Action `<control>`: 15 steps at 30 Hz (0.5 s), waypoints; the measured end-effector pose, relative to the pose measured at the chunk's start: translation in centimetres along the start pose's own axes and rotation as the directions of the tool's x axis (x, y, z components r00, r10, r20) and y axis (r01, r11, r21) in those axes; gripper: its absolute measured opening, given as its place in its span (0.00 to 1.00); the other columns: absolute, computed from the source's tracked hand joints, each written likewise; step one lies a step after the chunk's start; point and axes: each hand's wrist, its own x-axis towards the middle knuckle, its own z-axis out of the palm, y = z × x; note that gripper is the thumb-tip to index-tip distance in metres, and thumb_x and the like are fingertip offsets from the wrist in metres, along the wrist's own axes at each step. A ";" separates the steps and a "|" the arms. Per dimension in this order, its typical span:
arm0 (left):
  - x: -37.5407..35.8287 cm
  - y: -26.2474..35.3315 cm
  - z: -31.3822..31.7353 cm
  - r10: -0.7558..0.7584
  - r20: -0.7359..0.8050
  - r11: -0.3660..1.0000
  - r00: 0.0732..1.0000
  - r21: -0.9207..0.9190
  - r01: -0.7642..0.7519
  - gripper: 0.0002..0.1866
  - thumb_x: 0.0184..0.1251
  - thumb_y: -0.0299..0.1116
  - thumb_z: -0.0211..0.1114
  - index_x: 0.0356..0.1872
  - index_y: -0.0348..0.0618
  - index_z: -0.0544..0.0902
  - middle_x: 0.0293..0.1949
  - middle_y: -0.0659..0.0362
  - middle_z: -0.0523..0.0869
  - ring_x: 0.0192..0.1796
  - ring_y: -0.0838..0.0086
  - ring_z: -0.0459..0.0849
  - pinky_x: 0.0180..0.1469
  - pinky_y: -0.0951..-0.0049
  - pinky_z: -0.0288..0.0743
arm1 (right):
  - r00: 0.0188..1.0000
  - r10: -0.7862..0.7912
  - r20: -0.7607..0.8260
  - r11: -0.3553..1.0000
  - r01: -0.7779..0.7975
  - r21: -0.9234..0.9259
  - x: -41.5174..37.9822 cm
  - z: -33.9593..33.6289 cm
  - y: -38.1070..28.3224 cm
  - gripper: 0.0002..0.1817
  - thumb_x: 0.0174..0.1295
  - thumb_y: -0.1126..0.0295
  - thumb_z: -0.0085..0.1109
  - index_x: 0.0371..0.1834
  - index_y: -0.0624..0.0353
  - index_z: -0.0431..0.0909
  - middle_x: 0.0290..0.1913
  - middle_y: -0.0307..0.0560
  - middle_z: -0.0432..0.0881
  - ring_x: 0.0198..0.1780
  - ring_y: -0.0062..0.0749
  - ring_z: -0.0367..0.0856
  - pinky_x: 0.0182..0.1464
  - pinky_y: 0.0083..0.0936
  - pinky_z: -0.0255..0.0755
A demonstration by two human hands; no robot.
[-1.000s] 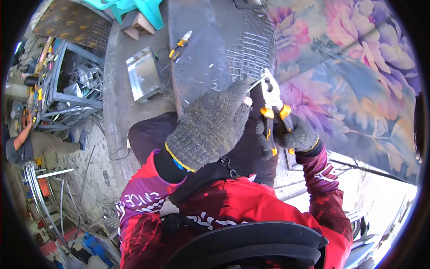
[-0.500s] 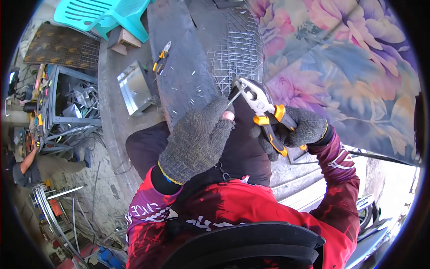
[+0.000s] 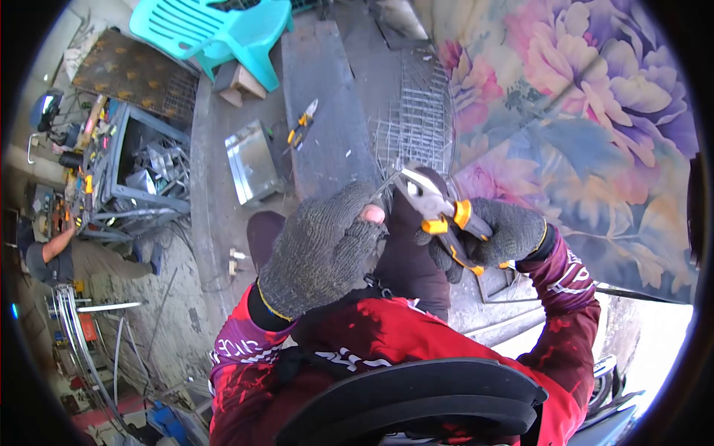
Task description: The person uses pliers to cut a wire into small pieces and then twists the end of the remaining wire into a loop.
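My left hand (image 3: 323, 241), in a dark grey knit glove with the thumb tip bare, is closed around a thin metal wire (image 3: 388, 181) that sticks out past the thumb. My right hand (image 3: 494, 234), gloved alike, grips the orange-and-black handles of a pair of pliers (image 3: 435, 202). The pliers' jaws point up and left, and their tip meets the far end of the wire. Both hands are above my lap. A wire grid (image 3: 416, 123) lies beyond them.
A dark board (image 3: 323, 97) carries a second pair of pliers (image 3: 303, 126) and a short wire bit. Left of it are a sheet-metal box (image 3: 253, 162) and a teal plastic chair (image 3: 216, 33). Floral fabric (image 3: 573, 134) spreads at right. A person (image 3: 63, 256) is at far left.
The scene has shifted right and down as my head turned. The pliers' jaws, spread wider before, have come closer together at the wire's end. My left hand still holds the wire.
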 end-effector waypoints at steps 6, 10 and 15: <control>2.1 -2.3 0.2 -0.274 0.139 0.922 0.951 -0.243 0.302 0.13 0.74 0.34 0.59 0.51 0.35 0.78 0.48 0.45 0.83 0.45 0.47 0.83 0.45 0.54 0.76 | 0.951 -0.066 -0.301 0.959 -0.022 -0.281 1.3 -0.2 -0.9 0.35 0.51 0.75 0.70 0.66 0.63 0.70 0.47 0.44 0.82 0.46 0.26 0.82 0.51 0.28 0.78; 2.3 -3.5 1.2 -0.198 0.058 0.946 0.979 -0.249 0.206 0.12 0.76 0.34 0.57 0.51 0.36 0.78 0.40 0.46 0.84 0.40 0.49 0.84 0.40 0.55 0.75 | 0.930 -0.082 -0.358 0.962 -0.020 -0.271 1.1 0.6 -1.7 0.11 0.55 0.76 0.66 0.41 0.58 0.77 0.34 0.36 0.78 0.35 0.20 0.77 0.38 0.20 0.72; 2.8 -3.5 0.8 -0.222 0.007 0.874 0.975 -0.442 0.202 0.11 0.75 0.33 0.57 0.51 0.38 0.78 0.34 0.47 0.83 0.34 0.48 0.84 0.36 0.56 0.73 | 0.925 0.048 -0.376 0.890 -0.211 -0.404 1.2 0.6 -5.8 0.17 0.57 0.67 0.75 0.45 0.63 0.80 0.33 0.39 0.84 0.33 0.19 0.81 0.37 0.20 0.75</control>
